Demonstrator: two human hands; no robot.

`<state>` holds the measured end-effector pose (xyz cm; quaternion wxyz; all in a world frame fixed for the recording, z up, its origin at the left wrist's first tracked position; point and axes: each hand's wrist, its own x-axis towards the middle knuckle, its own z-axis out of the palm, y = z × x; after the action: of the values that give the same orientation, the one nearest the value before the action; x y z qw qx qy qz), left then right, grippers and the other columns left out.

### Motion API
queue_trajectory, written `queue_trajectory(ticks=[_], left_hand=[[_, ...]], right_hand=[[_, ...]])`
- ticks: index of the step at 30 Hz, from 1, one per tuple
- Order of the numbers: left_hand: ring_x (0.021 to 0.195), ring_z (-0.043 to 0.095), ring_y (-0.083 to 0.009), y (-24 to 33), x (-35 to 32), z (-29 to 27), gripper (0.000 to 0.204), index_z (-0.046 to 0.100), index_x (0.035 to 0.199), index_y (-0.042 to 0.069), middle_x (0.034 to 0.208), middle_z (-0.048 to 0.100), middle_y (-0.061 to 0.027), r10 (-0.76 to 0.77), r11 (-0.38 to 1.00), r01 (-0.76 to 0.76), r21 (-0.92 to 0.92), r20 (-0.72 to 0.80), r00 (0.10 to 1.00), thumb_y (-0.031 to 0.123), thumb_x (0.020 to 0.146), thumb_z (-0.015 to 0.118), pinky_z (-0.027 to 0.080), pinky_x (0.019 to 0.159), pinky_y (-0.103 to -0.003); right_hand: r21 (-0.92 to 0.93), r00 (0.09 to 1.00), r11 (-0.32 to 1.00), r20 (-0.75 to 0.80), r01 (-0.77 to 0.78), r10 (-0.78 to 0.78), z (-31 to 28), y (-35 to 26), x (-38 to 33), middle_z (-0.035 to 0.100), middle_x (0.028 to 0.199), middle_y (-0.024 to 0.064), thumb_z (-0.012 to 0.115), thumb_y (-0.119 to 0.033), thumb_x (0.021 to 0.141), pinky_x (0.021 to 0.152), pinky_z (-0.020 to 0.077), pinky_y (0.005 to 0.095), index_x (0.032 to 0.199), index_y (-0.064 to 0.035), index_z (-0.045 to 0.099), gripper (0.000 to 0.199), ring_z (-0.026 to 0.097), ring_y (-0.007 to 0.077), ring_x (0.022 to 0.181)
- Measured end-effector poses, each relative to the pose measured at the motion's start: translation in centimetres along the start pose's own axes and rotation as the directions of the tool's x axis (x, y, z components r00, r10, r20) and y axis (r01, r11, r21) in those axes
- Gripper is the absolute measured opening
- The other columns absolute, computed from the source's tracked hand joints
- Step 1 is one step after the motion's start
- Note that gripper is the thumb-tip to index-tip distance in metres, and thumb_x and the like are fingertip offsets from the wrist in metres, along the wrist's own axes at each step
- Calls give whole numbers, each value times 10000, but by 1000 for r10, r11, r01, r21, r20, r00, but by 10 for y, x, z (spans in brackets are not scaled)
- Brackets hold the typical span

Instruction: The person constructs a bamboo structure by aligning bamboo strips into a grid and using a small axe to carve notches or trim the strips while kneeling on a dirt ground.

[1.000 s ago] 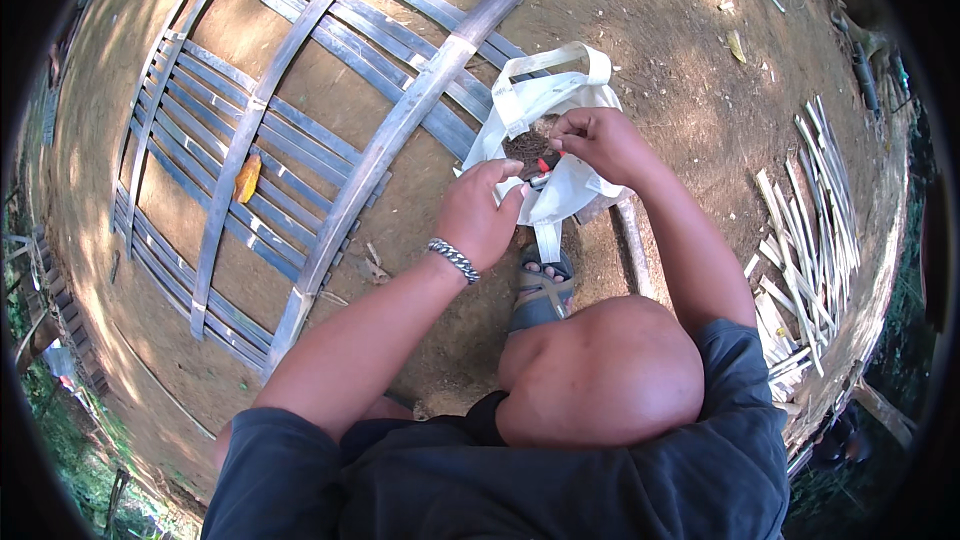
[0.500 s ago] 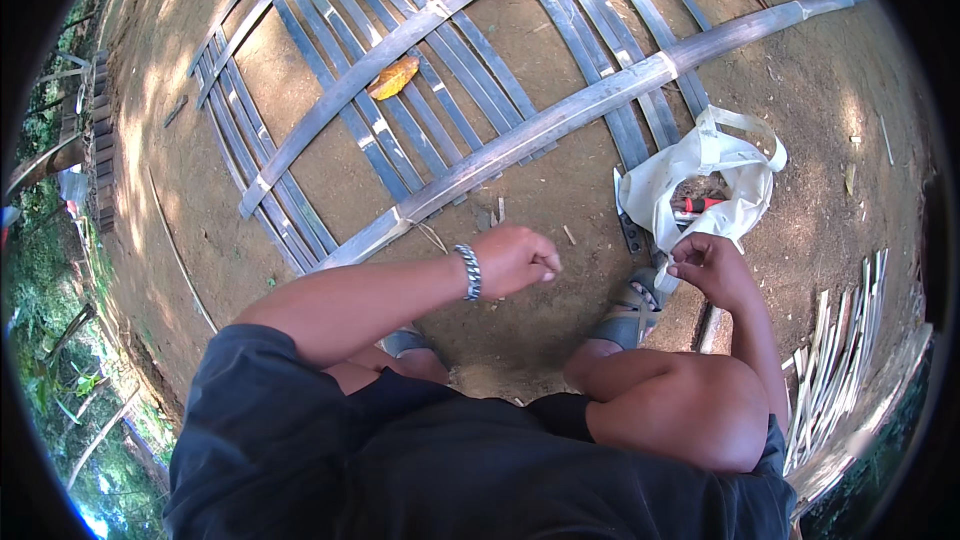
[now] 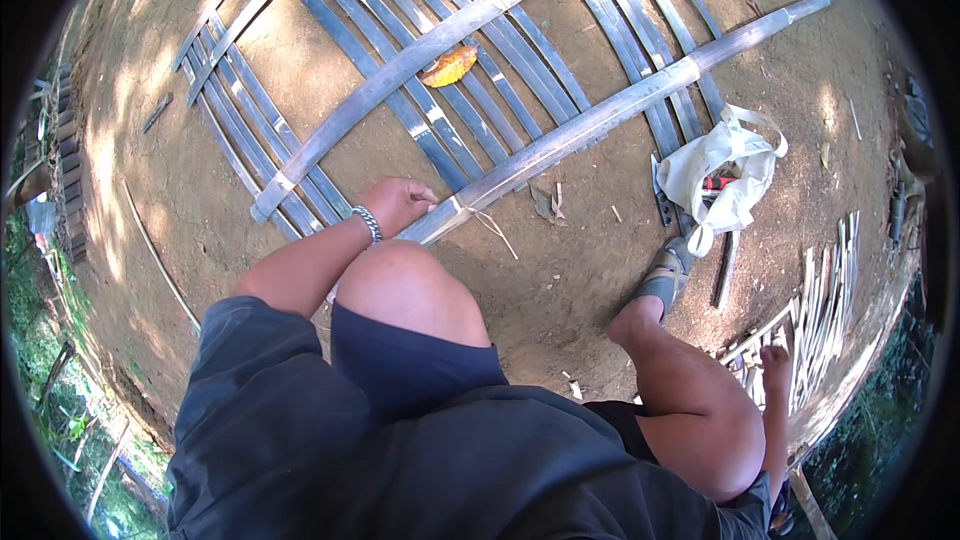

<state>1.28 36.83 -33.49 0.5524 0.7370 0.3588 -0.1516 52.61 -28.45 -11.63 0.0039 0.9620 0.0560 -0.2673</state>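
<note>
Left hand (image 3: 398,204): we record it narrow, fingers curled, just beside the near end of the front rail; whether it pinches anything we cannot tell. Chain bracelet (image 3: 368,224), silver-coloured, on its wrist.

Right hand (image 3: 776,368): closed in, fingers bent, low at the right, at the near edge of the pale strips; its grip we cannot make out.

Slatted frame (image 3: 400,67): dark, lying on the bare earth ahead of us, slats crossed by long rails. Front rail (image 3: 618,107): thick, running from beside the left hand to the upper right, a pale tie (image 3: 462,208) near its near end.

Pale strips (image 3: 822,325): a loose heap, at right.

White bag (image 3: 690,165): handled, open, beyond our sandalled right foot (image 3: 668,270); a red-and-black item (image 3: 716,183) shows inside.

Leaf (image 3: 450,66): yellow, one, upon the slats.
</note>
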Motion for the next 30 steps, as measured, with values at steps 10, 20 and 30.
queue_trajectory(ticks=[10,20,30], left_hand=[[774,698,-144,-20,-6,79,161,800,1012,64,890,780,-98,-97,965,5,-261,-338,936,185,912,766,541,733,-315],[766,629,-77,-16,-4,87,176,795,1061,69,896,774,-26,-108,938,-13,-346,-327,939,190,945,743,486,694,-273],[775,628,-76,-50,-117,90,197,777,1052,26,872,754,-39,-298,931,182,-316,-372,879,188,942,754,498,709,-270]], right_hand=[[24,976,999,217,-31,25,22,-75,-76,704,822,60,756,-162,925,650,537,296,1031,3,710,201,673,153,718],[-352,897,898,-252,263,-362,204,-43,154,434,1555,279,577,-130,910,1166,385,442,1582,-11,326,727,486,419,1381],[-281,923,959,-362,26,-131,260,-164,169,533,1431,193,826,-329,776,1126,427,496,1452,-117,492,783,479,395,1356]])
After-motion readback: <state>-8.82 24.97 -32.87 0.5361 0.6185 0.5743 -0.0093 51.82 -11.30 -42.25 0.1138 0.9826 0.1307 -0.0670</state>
